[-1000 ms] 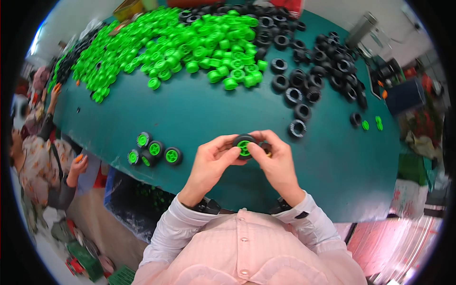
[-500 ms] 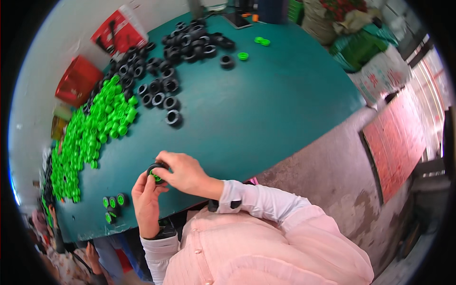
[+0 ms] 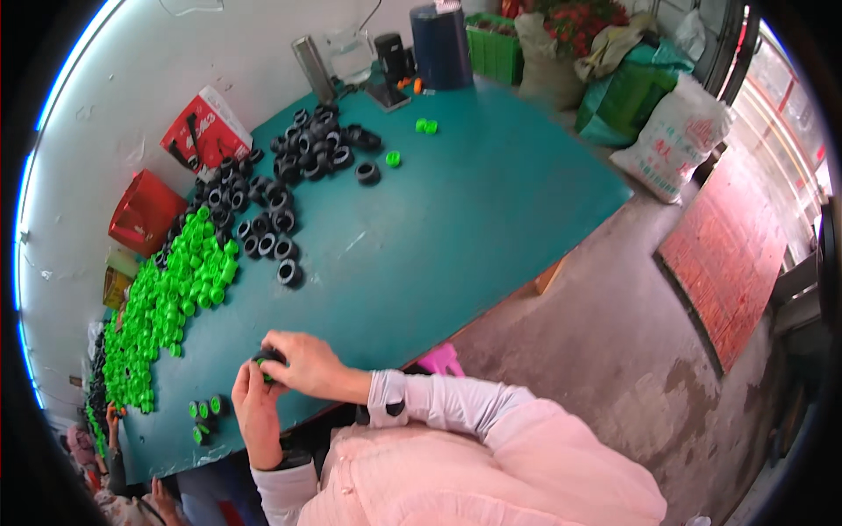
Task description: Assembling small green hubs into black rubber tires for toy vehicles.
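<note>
Over the near edge of the green table [image 3: 421, 254], my left hand [image 3: 256, 419] and my right hand [image 3: 307, 366] are both closed on one small toy wheel [image 3: 269, 357]. Its black tyre shows at the top, with a bit of green hub beneath; fingers cover most of it. Left of my hands stand several wheels with green hubs in black tyres [image 3: 204, 408]. Farther up the left side lies a big heap of loose green hubs [image 3: 171, 302]. Loose black tyres [image 3: 307, 145] are piled beyond, and a single tyre [image 3: 289, 273] lies nearest to me.
Along the wall stand a red container [image 3: 145, 213] and a red-and-white box [image 3: 206, 131]. A steel flask [image 3: 313, 68] and a dark blue canister [image 3: 441, 48] are at the far edge. Sacks [image 3: 675, 140] stand on the right. Another person's hand [image 3: 162, 500] appears lower left.
The view has tilted up, so the table's far end and wall show more. Both hands still hold the wheel, their fingers slightly shifted, and the green hub shows less.
</note>
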Action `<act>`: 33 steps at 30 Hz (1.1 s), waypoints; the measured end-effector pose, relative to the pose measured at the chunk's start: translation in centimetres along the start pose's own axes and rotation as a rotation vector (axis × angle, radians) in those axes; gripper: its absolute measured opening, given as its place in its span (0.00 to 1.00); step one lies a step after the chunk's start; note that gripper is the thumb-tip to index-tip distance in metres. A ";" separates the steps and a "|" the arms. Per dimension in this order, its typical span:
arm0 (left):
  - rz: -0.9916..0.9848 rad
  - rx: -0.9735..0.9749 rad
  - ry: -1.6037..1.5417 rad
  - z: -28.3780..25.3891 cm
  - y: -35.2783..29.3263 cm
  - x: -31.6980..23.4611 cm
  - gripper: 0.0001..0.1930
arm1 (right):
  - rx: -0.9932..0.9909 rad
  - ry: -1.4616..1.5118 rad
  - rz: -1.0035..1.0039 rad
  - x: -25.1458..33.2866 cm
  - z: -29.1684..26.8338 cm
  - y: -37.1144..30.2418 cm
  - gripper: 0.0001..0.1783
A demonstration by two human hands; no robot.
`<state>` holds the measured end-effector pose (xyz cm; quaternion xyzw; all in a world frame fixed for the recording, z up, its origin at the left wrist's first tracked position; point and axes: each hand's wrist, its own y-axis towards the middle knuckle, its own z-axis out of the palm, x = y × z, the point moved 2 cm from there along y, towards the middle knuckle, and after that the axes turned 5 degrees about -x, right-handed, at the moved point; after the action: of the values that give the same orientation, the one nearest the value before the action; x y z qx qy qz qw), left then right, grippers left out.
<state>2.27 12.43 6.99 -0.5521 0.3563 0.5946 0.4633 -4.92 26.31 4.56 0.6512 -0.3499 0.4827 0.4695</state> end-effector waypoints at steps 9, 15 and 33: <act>0.054 -0.051 -0.008 -1.5 1.8 1.4 0.13 | 0.072 -0.038 0.027 -0.5 1.2 1.9 0.18; 0.036 -0.088 0.010 -0.5 3.3 0.9 0.14 | 0.075 -0.151 0.127 -0.6 1.6 3.3 0.19; 0.021 0.207 0.242 -3.1 8.4 1.7 0.14 | 0.053 -0.162 0.112 -1.5 1.5 5.7 0.18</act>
<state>-4.54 7.14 4.13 -0.5654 0.4747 0.4884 0.4652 -10.12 23.12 4.51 0.6797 -0.4096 0.4631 0.3946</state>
